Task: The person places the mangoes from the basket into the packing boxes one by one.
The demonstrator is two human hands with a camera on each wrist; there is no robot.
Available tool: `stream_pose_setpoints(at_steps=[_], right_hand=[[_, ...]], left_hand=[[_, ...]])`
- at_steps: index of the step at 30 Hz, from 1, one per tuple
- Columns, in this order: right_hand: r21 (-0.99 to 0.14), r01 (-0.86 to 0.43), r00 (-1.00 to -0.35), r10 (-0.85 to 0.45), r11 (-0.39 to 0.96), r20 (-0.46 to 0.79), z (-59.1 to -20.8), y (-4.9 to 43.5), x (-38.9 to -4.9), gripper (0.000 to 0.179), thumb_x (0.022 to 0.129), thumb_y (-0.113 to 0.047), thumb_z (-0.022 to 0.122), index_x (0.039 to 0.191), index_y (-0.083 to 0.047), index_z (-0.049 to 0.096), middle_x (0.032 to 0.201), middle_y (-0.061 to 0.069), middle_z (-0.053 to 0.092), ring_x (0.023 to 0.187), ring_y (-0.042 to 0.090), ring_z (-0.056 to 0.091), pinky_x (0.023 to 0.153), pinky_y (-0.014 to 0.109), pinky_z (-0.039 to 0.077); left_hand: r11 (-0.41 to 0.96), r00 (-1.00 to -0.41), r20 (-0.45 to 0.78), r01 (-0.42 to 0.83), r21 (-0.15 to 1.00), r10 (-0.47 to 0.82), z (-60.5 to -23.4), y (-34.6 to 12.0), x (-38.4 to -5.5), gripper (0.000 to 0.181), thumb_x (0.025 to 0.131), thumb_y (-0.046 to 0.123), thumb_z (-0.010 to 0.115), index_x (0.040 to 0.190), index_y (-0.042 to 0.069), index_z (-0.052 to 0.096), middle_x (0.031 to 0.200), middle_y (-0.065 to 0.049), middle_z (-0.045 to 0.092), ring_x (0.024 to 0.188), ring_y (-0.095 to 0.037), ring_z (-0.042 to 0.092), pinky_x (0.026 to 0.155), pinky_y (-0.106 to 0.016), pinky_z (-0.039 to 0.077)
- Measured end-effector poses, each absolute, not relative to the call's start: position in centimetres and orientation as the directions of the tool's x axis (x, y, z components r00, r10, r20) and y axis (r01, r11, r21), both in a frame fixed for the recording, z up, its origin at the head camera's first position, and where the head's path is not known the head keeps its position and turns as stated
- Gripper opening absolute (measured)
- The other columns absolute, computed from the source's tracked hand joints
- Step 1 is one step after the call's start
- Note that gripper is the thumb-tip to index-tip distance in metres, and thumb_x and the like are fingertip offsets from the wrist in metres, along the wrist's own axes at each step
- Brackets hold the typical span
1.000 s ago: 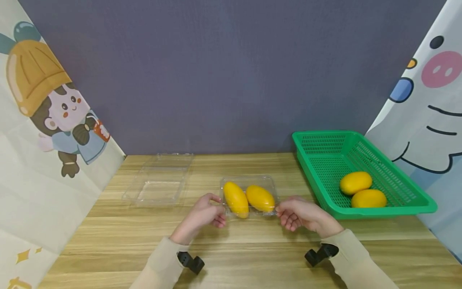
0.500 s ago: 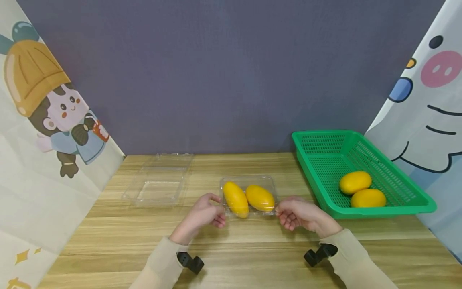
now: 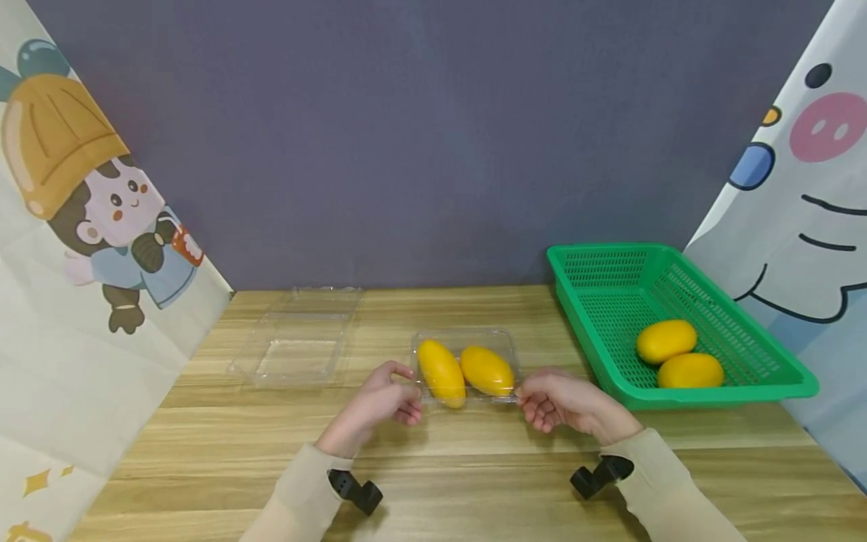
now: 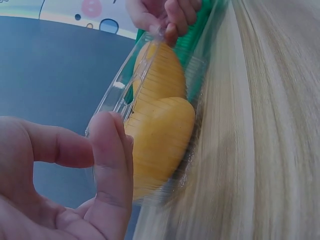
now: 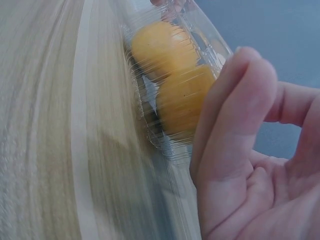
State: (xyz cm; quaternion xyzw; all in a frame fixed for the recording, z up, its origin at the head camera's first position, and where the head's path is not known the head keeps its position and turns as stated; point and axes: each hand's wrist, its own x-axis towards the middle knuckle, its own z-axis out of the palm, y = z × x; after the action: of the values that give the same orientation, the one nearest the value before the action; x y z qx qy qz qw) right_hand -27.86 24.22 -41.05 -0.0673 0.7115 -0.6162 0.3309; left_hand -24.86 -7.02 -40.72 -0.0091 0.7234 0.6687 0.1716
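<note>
Two yellow mangoes (image 3: 442, 374) lie side by side in a clear plastic clamshell box (image 3: 467, 333) at mid-table. My left hand (image 3: 384, 400) is at its near left corner; in the left wrist view, thumb and forefinger pinch the plastic rim (image 4: 116, 90). At the near right corner, my right hand (image 3: 572, 404) pinches the same rim between thumb and forefinger, the other fingers curled below. Through the ribbed side of the box, both mangoes (image 5: 162, 50) show in the right wrist view. The fingertips hide the corners they grip.
A second clear clamshell box (image 3: 298, 357) stands unfolded at the back left, nothing in it. On the right is a green perforated basket (image 3: 585, 331) holding two more mangoes (image 3: 691, 371). A dark grey partition (image 3: 406, 150) rises behind the wooden table (image 3: 474, 489).
Hands, box and mangoes hold the same places; the whole head view has shifted very slightly.
</note>
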Motion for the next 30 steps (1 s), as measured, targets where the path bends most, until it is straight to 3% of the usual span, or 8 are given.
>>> stream_pose_setpoints(at_steps=[30], right_hand=[[-0.931,0.296,-0.780,-0.508,0.213,-0.365,-40.98,24.21,-27.61,0.012,0.091,-0.012,0.059,0.083,-0.003,0.061,0.064,0.000,0.062,0.051,0.007,0.057,0.048,0.019,0.050]], left_hand=[[0.091,-0.948,-0.259,-0.246,0.965,0.188,-41.03,-6.82,-24.70,0.043,0.088,-0.002,0.058,0.128,-0.005,0.041,0.077,-0.013,0.063,0.059,-0.016,0.062,0.057,-0.026,0.056]])
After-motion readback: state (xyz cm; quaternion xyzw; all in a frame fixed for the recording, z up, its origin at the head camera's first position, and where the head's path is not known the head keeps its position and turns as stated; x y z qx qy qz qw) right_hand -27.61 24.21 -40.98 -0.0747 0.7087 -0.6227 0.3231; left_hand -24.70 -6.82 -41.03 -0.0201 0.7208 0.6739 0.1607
